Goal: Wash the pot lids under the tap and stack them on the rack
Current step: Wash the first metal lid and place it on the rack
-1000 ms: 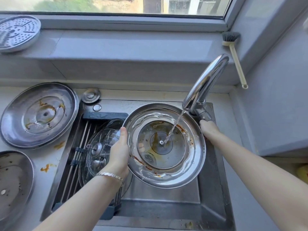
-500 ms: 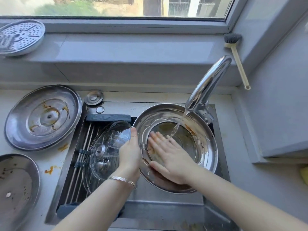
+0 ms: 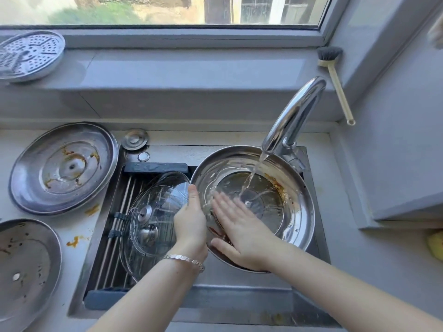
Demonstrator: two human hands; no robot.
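A large steel pot lid [image 3: 297, 207], underside up and streaked with orange grease, is tilted over the sink under the running tap [image 3: 294, 118]. My left hand [image 3: 191, 224] grips its left rim. My right hand [image 3: 242, 231] lies flat with fingers spread on the lid's inner left face, beside the water stream. Two glass lids [image 3: 153, 212] with metal knobs rest on the roll-up rack [image 3: 119, 226] over the sink's left half. Two more dirty steel lids lie on the counter: one [image 3: 63, 167] at the back left, one [image 3: 24, 267] at the front left.
A perforated steamer plate [image 3: 30, 55] sits on the windowsill at the left. A dish brush [image 3: 335, 80] leans in the right corner. A sink plug [image 3: 134, 139] lies behind the rack. A yellow sponge [image 3: 436, 244] is at the right edge.
My right hand left the tap handle and came onto the lid's inside face, then slid slightly toward its lower left. My left hand keeps its grip on the rim.
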